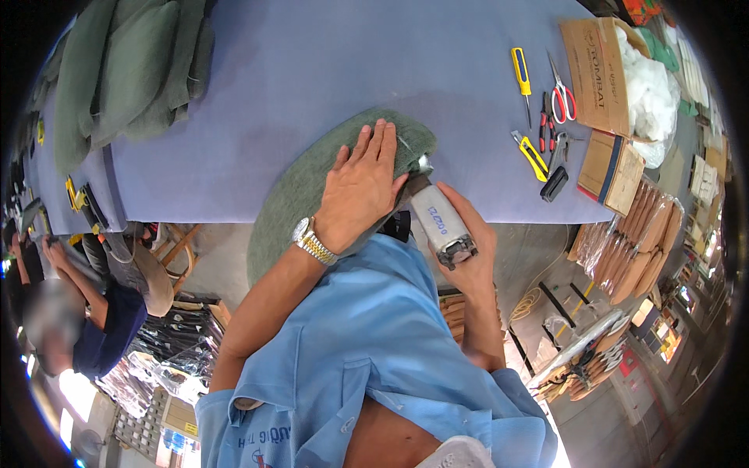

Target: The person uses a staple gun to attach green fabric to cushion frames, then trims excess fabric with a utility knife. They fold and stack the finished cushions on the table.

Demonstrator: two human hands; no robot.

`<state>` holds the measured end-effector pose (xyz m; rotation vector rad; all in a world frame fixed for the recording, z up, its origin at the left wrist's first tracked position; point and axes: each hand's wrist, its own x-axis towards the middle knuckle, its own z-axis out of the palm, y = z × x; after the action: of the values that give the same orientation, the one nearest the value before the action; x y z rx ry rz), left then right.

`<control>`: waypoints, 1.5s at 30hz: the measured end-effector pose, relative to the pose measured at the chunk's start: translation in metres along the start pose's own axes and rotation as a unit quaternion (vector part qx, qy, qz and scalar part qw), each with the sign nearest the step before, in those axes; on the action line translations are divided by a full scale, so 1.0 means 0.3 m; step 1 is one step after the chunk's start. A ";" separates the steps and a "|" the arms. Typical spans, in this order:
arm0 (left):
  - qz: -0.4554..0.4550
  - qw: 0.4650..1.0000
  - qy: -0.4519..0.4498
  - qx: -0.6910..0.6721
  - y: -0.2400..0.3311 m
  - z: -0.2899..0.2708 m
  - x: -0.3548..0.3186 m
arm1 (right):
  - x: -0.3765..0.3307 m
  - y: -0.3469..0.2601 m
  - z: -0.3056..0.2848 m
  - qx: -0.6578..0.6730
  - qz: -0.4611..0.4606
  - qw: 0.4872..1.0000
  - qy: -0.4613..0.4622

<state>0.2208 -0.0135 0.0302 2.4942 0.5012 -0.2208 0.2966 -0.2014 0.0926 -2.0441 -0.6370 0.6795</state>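
A curved pad covered in dark green fabric lies at the near edge of the blue-grey table, partly overhanging it. My left hand rests flat on the cover, fingers stretched out together and thumb toward the pad's right end. My right hand is wrapped round a grey staple gun, whose dark nose meets or nearly meets the pad's right edge. A bit of white filling shows there beside the nose. Whether the nose presses on the fabric I cannot tell.
On the table's right lie a yellow screwdriver, red-handled scissors, red-black pliers and a yellow utility knife. Beyond stands a cardboard box with white stuffing. Green padded pieces are piled far left; a person sits at left.
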 end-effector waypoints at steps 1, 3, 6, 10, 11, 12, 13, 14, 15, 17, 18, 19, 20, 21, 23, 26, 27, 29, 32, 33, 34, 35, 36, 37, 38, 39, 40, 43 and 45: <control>-0.001 1.000 0.006 0.001 -0.001 0.001 0.001 | -0.010 0.015 -0.002 -0.010 0.017 1.000 0.008; 0.005 1.000 0.012 0.004 0.001 0.002 0.001 | -0.028 0.064 0.005 -0.023 0.022 0.999 0.026; -0.002 1.000 0.012 0.012 0.002 0.001 0.000 | -0.050 0.152 0.023 -0.004 0.036 0.999 0.038; -0.008 1.000 0.004 0.020 0.008 -0.002 -0.001 | -0.071 0.148 0.011 0.063 0.020 0.995 0.073; -0.002 1.000 0.005 0.026 0.010 0.000 0.001 | -0.078 0.127 0.000 0.063 0.002 0.994 0.086; 0.001 1.000 0.006 0.031 0.011 0.002 -0.003 | -0.079 0.090 -0.022 0.063 -0.015 0.993 0.096; -0.001 1.000 0.006 0.029 0.007 0.003 -0.006 | -0.079 0.048 -0.043 0.062 -0.033 0.992 0.106; 0.003 1.000 0.003 0.028 0.008 0.006 -0.002 | -0.084 -0.004 -0.056 0.090 0.003 0.989 0.114; 0.003 1.000 0.004 0.023 0.009 0.006 0.000 | -0.072 -0.030 -0.060 0.096 -0.021 0.991 0.092; 0.010 1.000 0.001 0.025 0.003 0.004 -0.004 | -0.024 -0.052 -0.056 0.104 -0.070 0.991 0.051; 0.011 1.000 0.002 0.025 0.001 0.000 -0.005 | -0.004 -0.038 -0.034 0.096 -0.062 0.993 0.027; 0.012 1.000 -0.006 0.025 0.004 -0.002 -0.007 | 0.010 -0.019 -0.008 0.128 -0.062 0.990 0.015; 0.010 1.000 -0.011 0.024 0.001 -0.004 -0.006 | 0.017 0.011 0.016 0.118 -0.067 0.991 0.017; 0.005 1.000 -0.018 0.024 0.002 -0.004 -0.006 | 0.020 0.043 0.033 0.109 -0.071 0.991 0.015; 0.004 1.000 -0.020 0.023 0.015 -0.008 -0.002 | 0.010 0.088 0.038 0.122 -0.050 0.991 0.021; -0.001 1.000 -0.021 0.016 0.014 -0.007 -0.002 | 0.021 0.114 0.031 0.135 -0.055 0.989 0.010; 0.001 1.000 -0.021 0.013 0.013 -0.006 0.002 | 0.028 0.119 0.030 0.138 -0.063 0.988 0.007; -0.002 1.000 -0.026 0.014 0.010 -0.005 -0.001 | 0.031 0.132 0.036 0.132 -0.066 0.989 0.006; 0.002 0.999 -0.031 0.012 0.004 -0.013 -0.001 | 0.037 0.138 0.040 0.128 -0.053 0.990 0.001; 0.005 0.999 -0.032 0.010 0.005 -0.017 0.003 | 0.040 0.139 0.039 0.127 -0.046 0.991 -0.001; 0.006 0.999 -0.036 0.010 0.007 -0.021 0.006 | 0.045 0.135 0.036 0.126 -0.039 0.991 -0.007; 0.005 0.999 -0.042 0.009 0.007 -0.023 0.006 | 0.048 0.129 0.033 0.126 -0.031 0.991 -0.013; 0.004 0.999 -0.047 0.007 0.007 -0.024 0.007 | 0.052 0.121 0.030 0.126 -0.023 0.992 -0.020; 0.005 0.999 -0.046 0.009 0.006 -0.024 0.008 | 0.060 0.115 0.027 0.129 -0.022 0.991 -0.027; 0.005 0.999 -0.042 0.009 0.009 -0.023 0.011 | 0.074 0.110 0.019 0.131 -0.022 0.991 -0.035; 0.004 0.999 -0.039 0.010 0.013 -0.022 0.013 | 0.082 0.109 0.014 0.133 -0.022 0.990 -0.044; 0.003 0.999 -0.043 0.007 0.018 -0.020 0.014 | 0.079 0.112 0.014 0.131 -0.012 0.990 -0.044; 0.001 0.999 -0.044 0.009 0.028 -0.015 0.008 | 0.068 0.116 0.035 0.127 -0.002 0.991 -0.034; 0.009 0.999 -0.027 0.028 0.018 -0.011 0.018 | 0.061 0.133 0.065 0.130 -0.026 0.991 -0.010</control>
<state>0.2280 -0.0140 0.0344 2.5389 0.4546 -0.2985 0.3040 -0.1979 0.0452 -1.7768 -0.5795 0.7136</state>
